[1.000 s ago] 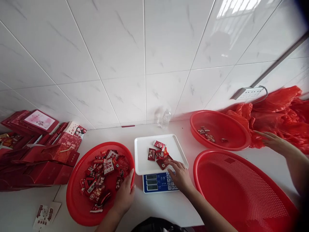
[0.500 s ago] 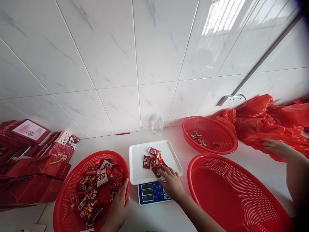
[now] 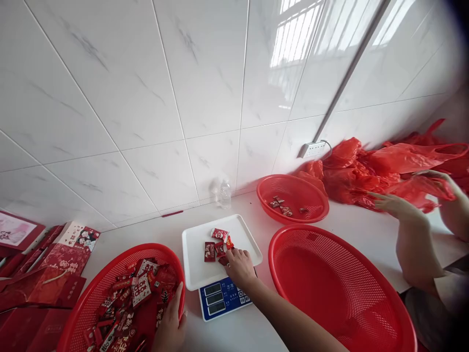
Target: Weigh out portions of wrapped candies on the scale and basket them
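Small red wrapped sweets lie in a loose cluster on the white tray of a digital scale. Over the near side of that cluster is my right hand, its fingers curled down onto a dark red candy packet that they mostly cover. My left hand grips the right rim of a red perforated basket, thumb outside the rim. Inside this basket is a pile of red and white candy packets.
Right of the scale stand a large red basket and a smaller one with a few sweets. A co-worker's hands handle red plastic bags. Red gift boxes stand left. A clear bottle and power strip are by the wall.
My view has swung to the right. My right hand's fingers have curled in over the dark red packet. A second co-worker's hand has come into view, at a red bag.
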Tool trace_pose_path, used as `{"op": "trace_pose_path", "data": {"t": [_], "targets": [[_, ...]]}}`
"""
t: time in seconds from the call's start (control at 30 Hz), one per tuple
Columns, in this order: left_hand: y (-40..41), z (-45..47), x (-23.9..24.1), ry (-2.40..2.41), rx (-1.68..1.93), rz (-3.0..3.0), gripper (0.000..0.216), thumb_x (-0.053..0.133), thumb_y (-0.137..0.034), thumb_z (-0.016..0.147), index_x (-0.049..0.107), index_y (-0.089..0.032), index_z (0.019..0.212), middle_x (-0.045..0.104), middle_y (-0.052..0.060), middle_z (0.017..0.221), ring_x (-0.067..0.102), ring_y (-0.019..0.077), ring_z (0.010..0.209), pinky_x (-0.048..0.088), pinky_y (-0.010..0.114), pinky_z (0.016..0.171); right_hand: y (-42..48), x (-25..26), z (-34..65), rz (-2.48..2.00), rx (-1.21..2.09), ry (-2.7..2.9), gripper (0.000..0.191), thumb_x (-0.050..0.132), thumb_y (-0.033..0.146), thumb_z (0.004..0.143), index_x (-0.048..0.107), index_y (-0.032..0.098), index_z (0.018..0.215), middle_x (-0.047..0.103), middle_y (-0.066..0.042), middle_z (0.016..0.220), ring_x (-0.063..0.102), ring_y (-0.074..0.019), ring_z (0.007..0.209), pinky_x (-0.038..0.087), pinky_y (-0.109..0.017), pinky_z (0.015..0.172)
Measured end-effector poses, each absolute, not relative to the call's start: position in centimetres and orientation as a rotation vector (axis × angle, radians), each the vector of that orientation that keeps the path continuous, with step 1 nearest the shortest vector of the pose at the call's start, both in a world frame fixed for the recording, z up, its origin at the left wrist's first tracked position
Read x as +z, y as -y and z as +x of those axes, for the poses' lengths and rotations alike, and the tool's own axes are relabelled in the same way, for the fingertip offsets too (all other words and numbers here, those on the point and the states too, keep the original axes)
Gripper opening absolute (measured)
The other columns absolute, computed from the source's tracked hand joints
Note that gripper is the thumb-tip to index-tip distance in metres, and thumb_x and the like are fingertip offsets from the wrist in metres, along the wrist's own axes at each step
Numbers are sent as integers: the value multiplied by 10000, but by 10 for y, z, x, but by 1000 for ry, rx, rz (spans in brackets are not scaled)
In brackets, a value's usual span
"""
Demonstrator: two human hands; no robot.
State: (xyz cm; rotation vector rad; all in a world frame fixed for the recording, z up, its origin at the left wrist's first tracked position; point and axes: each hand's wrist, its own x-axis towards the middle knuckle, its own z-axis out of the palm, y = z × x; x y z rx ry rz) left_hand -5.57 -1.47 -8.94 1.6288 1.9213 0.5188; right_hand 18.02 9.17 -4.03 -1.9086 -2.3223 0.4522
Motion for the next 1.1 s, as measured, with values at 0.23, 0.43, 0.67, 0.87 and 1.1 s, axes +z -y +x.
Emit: {"op": "trace_pose_path", "data": {"t": [0.23,0.43,0.67,0.87,1.1], "targets": [[16,-53,-81,-1904,550,1617,584,377,-199,799,285,-180,1376,343,73,1429,294,208,1317,243,398,1079,-88,-28,205,-1862,562,2185,321,383,37,737,542,220,948,690,-25,913,612,-165,852,381,-259,736],[17,-52,-77,-1906,522,1595,573,359,-217,824,258,-164,1386,301,83,1448,268,196,1329,225,384,1084,-62,-11,276,-1834,567,1578,261,412,167,753,510,257,977,683,-1,980,619,-160,906,453,-254,715],[18,-53,-81,-1883,588,1615,585,380,-173,798,290,-169,1376,317,70,1442,286,185,1321,219,364,1089,-42,-18,337,-2061,106,1626,374,419,263,757,551,211,1103,594,-97,1119,535,-278,1017,431,-438,831],[18,-52,-78,-1886,562,1578,623,399,-150,769,280,-171,1380,309,71,1446,279,187,1324,227,368,1085,-65,-33,276,-1843,419,1847,375,425,364,821,537,234,1155,523,-93,1219,467,-246,1142,391,-410,933],[17,-51,-76,-1905,491,1599,615,371,-162,780,260,-133,1384,271,80,1461,237,172,1340,184,338,1096,-100,-47,179,-1869,573,2117,580,509,452,787,379,257,1317,270,-114,1450,198,-297,1336,268,-445,1007]]}}
